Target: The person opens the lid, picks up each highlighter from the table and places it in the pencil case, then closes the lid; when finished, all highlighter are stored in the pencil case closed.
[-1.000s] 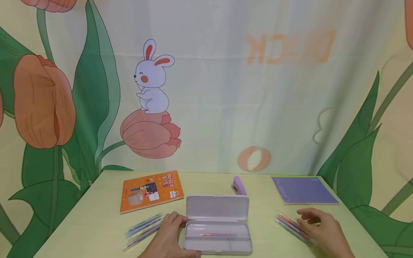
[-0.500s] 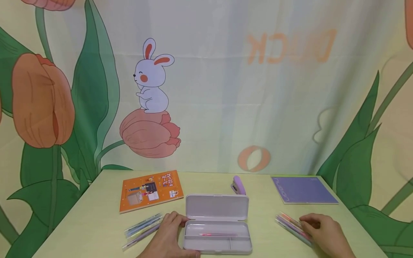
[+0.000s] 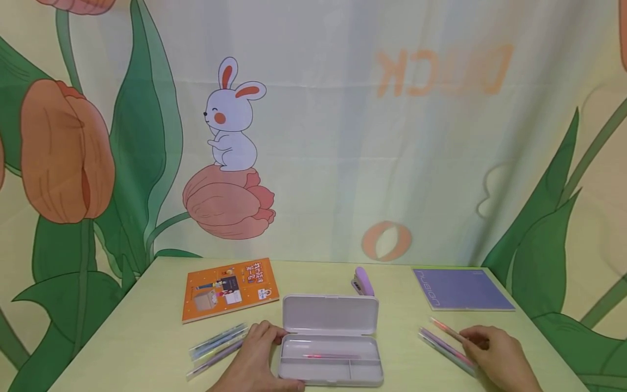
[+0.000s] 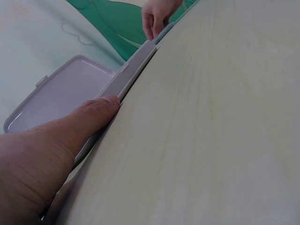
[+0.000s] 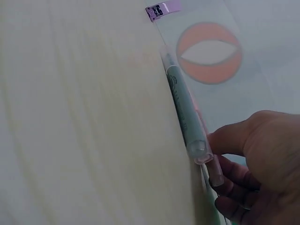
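Note:
An open grey pencil case [image 3: 313, 373] stands with its lid raised, a pen with a red end [image 3: 329, 357] lying in its long back compartment. My left hand [image 3: 254, 359] grips the case's left end, thumb along the front edge, as the left wrist view also shows. To the right, my right hand [image 3: 499, 354] pinches an orange-tipped pen [image 3: 444, 328], angled away from the others. Beside it lie a purple pen [image 3: 441, 343] and a grey-green pen [image 5: 185, 112]. The right hand's fingers partly hide the near ends of these pens.
Several pens in blue, yellow and purple [image 3: 217, 345] lie left of the left hand. Farther back are an orange book [image 3: 230, 291], a purple stapler [image 3: 362, 281] behind the lid, and a blue-violet notebook [image 3: 465, 289]. A printed curtain [image 3: 313, 136] hangs behind the table.
The right hand has closed finger and thumb on the orange-tipped pen and shifted it slightly right, apart from the purple and grey-green ones. The left hand stays on the case.

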Demonstrator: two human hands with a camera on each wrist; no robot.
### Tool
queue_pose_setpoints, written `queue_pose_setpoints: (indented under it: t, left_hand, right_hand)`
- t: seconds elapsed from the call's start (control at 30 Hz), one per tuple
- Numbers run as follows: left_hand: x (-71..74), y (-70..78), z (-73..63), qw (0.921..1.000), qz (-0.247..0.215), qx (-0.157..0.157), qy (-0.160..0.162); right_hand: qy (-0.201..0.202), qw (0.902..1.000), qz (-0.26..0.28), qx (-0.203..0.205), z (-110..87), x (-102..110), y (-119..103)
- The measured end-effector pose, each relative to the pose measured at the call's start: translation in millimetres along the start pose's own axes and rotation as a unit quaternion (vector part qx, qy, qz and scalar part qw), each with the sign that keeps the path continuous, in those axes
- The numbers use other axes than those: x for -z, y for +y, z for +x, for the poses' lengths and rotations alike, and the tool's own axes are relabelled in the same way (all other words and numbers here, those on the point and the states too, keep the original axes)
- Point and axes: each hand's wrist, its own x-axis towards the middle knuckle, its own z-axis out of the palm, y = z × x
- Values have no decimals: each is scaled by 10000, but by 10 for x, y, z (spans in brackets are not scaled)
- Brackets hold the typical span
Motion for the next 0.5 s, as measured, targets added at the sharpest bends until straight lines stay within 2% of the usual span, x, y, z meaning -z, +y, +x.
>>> queue_pose_setpoints:
  t: [0.23, 0.37, 0.5]
  left_hand:
    - [-7, -8, -4, 9997, 97, -153, 145]
    - [-11, -14, 1, 9997, 113, -135, 171]
    - [-13, -27, -4, 9997, 124, -114, 160]
  right_hand:
    - [799, 9946, -147, 641, -86, 23, -127]
    - [1366, 9828, -68, 1237, -160, -20, -319]
    - [1731, 9693, 16, 1748, -214, -68, -570]
